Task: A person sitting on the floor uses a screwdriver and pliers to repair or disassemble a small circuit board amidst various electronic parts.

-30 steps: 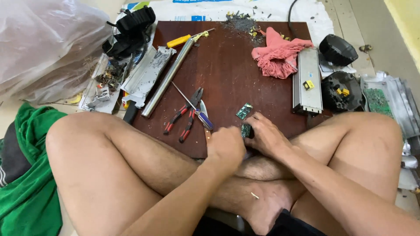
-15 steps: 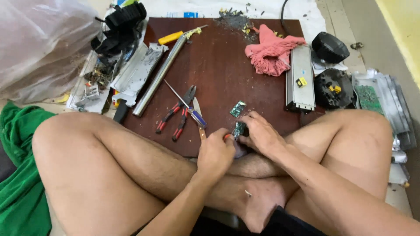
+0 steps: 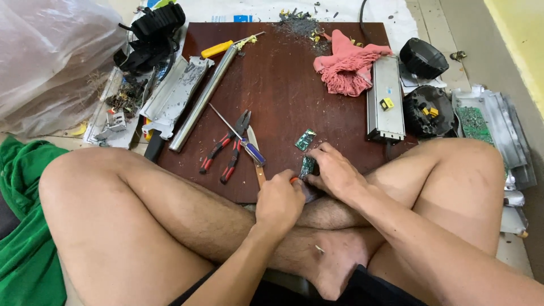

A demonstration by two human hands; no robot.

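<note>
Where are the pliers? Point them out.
In the head view the pliers lie on the brown board, left of centre near its front edge, beside a screwdriver and just left of the left hand.

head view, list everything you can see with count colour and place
wooden board: 1, dark brown, on the floor ahead of the legs
small circuit board: 1, green, held at the board's near edge
loose circuit piece: 1, green, just beyond the hands
pliers: 1, red handles, left of the hands
screwdriver: 1, yellow handle, far left of board
metal tube: 1, silver, left side of board
rag: 1, pink, far right of board
metal casing: 1, grey, right edge
plastic bag: 1, clear, far left
cloth: 1, green, near left
left hand: on the small circuit board, with a tool I cannot make out
right hand: gripping the small circuit board
</note>
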